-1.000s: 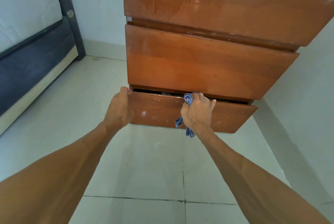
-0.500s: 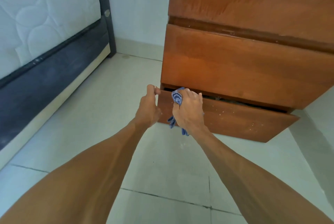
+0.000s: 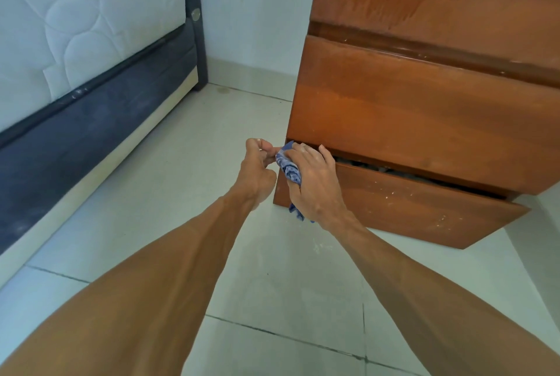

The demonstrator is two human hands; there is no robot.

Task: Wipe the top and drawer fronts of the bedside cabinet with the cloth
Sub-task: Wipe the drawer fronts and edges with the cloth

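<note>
The brown wooden bedside cabinet fills the upper right. Its bottom drawer is pulled out a little, with white specks on its front and a dark gap above it. My right hand presses a crumpled blue cloth against the left end of that drawer front; a tail of the cloth hangs below the hand. My left hand is just left of the drawer's corner, fingers curled, fingertips touching the cloth's edge.
A bed with a white quilted mattress and dark frame runs along the left. Pale floor tiles lie between bed and cabinet. A white wall stands behind.
My right hand has slid the cloth leftward along the bottom drawer's front to its left end. My left hand has come off the drawer's corner and now sits beside the cloth.
</note>
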